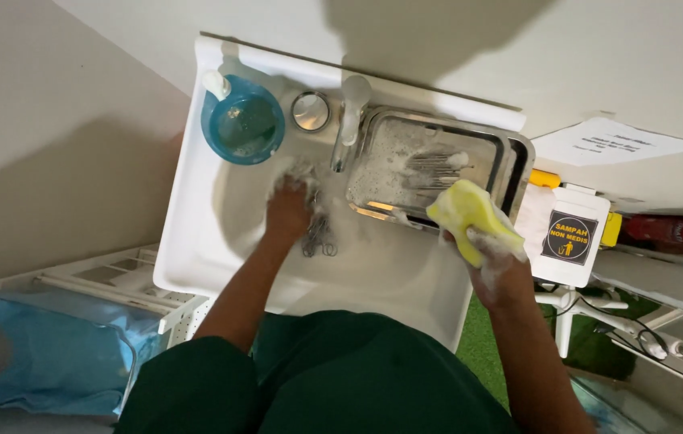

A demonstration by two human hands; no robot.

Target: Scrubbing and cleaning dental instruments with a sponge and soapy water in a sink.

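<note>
Standing over a white sink (196,241), the person has the left hand (289,210) down in the soapy basin, its grip closed on a cluster of metal ring-handled instruments (319,235) that lie against the basin floor just below the tap (349,120). The right hand (496,261), coated in suds, is raised over the sink's right edge with its grip wrapped tightly around a yellow sponge (463,210) — the sponge juts up and left from the fingers, just beside the near corner of a foamy steel tray (518,161). More metal instruments (434,167) lie inside that tray under foam. At the sink's back left corner stands a blue round container (243,124), and a shiny round metal cap (310,111) sits between it and the tap. To the right, a white box-shaped bin (562,237) carries a square black label with yellow print and a small figure symbol (569,237); on the wall above it hangs a white printed sheet (611,141) — its text too small to tell.
</note>
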